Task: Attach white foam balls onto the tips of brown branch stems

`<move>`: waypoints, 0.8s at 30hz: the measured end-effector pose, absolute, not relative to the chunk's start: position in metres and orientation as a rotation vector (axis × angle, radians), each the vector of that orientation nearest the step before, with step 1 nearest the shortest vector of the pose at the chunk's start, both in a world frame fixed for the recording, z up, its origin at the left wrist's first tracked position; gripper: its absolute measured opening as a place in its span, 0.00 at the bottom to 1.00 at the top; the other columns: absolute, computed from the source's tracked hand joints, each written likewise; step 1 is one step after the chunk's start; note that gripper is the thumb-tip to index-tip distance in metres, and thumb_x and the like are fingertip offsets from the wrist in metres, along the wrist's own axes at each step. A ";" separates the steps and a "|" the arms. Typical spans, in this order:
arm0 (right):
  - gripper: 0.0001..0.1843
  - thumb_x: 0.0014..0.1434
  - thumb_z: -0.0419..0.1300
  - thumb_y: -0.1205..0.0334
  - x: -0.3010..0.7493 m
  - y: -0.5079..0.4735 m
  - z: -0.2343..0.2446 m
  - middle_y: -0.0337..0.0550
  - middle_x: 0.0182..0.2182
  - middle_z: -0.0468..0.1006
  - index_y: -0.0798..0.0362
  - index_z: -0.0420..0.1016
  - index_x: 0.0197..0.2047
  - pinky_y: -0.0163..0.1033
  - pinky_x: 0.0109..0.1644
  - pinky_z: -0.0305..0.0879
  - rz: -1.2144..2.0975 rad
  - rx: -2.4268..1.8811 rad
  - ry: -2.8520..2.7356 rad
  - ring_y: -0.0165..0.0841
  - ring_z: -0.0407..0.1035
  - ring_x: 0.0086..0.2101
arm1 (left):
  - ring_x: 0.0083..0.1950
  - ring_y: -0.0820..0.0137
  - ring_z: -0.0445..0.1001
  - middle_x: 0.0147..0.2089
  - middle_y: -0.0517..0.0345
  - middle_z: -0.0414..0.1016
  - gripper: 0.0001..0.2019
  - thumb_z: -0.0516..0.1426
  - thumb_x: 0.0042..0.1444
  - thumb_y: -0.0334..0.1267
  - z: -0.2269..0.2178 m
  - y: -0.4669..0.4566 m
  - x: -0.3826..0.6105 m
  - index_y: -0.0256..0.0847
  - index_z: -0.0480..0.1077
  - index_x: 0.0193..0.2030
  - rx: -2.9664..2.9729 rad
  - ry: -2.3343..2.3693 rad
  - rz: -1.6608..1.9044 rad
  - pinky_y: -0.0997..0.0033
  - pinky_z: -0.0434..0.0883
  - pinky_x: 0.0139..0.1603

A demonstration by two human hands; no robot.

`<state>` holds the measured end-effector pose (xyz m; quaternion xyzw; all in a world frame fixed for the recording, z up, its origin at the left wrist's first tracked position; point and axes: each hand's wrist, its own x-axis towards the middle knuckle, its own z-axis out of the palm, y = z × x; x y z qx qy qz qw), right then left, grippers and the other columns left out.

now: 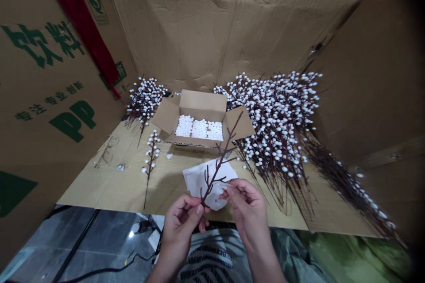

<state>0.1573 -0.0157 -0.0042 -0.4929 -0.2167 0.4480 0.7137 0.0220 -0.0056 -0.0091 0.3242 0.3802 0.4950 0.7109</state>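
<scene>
Left to right: a cardboard wall (43,79) printed with green characters closes off the work area, a red cloth strip (81,24) hanging along it. On the cardboard work surface (99,185) lie a thin, pale wire-like piece (106,152) and a small silvery scrap (120,167). Beyond them stand a cluster of white-beaded stems (144,99) and a single beaded stem (151,163). The person's left hand (182,225) is clamped around the lower end of a bare brown branch (219,168), thumb and fingers closed on it. The branch rises above a crumpled white sheet (207,181), in front of an open carton (202,106) packed with white foam balls (199,128). The right hand (247,210) is beside the branch, its fingertips pinched together on something too small to identify. A large heap of beaded stems (275,128) spreads to the right. The branch looks light and fairly stiff, but its thin side twigs seem liable to snap; the thicker lower stem appears the safest place to grip.
</scene>
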 end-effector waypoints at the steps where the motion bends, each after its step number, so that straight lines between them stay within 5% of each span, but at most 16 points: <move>1: 0.11 0.43 0.73 0.56 0.158 -0.015 -0.005 0.37 0.22 0.78 0.52 0.79 0.27 0.31 0.29 0.68 0.988 -1.093 -0.468 0.27 0.71 0.23 | 0.17 0.80 0.66 0.25 0.61 0.79 0.14 0.68 0.45 0.46 -0.009 -0.006 0.022 0.38 0.72 0.29 0.713 0.842 1.102 0.76 0.70 0.25; 24: 0.10 0.33 0.73 0.66 0.156 0.007 0.013 0.39 0.20 0.78 0.52 0.78 0.22 0.31 0.24 0.69 1.076 -0.990 -0.407 0.28 0.70 0.21 | 0.18 0.79 0.66 0.25 0.59 0.77 0.14 0.66 0.49 0.47 -0.011 -0.009 0.020 0.37 0.71 0.29 0.799 0.833 0.967 0.77 0.67 0.23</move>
